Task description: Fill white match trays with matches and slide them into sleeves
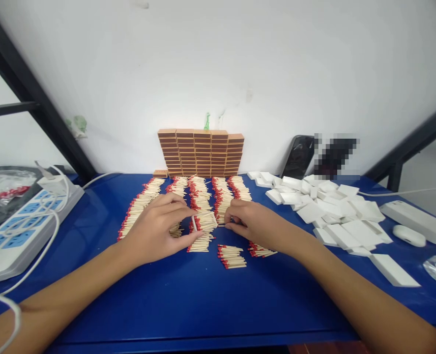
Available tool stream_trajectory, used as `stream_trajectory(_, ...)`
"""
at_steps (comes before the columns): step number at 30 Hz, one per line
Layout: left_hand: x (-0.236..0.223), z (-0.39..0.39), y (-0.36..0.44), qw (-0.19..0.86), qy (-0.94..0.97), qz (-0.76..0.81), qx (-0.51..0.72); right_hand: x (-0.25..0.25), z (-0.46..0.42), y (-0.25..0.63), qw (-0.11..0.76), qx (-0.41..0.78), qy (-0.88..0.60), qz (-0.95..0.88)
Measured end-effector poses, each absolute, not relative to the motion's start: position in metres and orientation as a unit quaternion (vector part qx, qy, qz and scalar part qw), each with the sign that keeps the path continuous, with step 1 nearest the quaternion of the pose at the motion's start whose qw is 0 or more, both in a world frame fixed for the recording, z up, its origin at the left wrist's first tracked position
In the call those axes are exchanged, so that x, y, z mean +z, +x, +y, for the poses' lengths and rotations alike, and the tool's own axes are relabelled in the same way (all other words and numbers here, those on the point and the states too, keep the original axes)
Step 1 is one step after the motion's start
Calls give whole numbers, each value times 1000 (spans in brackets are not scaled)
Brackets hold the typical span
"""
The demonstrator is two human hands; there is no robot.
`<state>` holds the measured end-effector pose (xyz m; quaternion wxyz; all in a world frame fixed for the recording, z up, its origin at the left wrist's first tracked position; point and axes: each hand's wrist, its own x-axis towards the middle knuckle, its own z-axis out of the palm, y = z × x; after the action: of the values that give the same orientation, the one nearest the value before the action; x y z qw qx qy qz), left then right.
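Note:
Between the fingers and thumb of my left hand (162, 223) is a small white matchbox tray (194, 223) with red-headed matches in it. My right hand (252, 221) is closed in a pinch just to the right of the tray; whatever its fingertips hold is too small to make out. Long rows of matches (138, 206) run away from me under and beyond both hands. A smaller bunch of matches (232, 256) lies nearer me, below the right hand. Part of the rows is hidden by my hands.
Stacked matchboxes (203, 155) stand against the wall. White trays (335, 211) are heaped at right, near a phone (298, 156), a white earbud case (409, 236) and a long white block (417, 221). A power strip (26, 226) with looping cables lies left on the blue table (203, 309).

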<state>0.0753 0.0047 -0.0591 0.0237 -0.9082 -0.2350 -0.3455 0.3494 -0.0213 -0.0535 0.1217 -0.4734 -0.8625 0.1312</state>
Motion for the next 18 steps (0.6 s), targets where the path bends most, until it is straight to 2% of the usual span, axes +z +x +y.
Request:
stream_trajectory(10, -60, 5, 75, 28, -908, -233, -347, -57, -20, 348, 131, 138, -470, -862)
stream_trajectory(18, -60, 7, 74, 33, -910, -229, -344, -52, -25, 347, 91, 147, -489, -855)
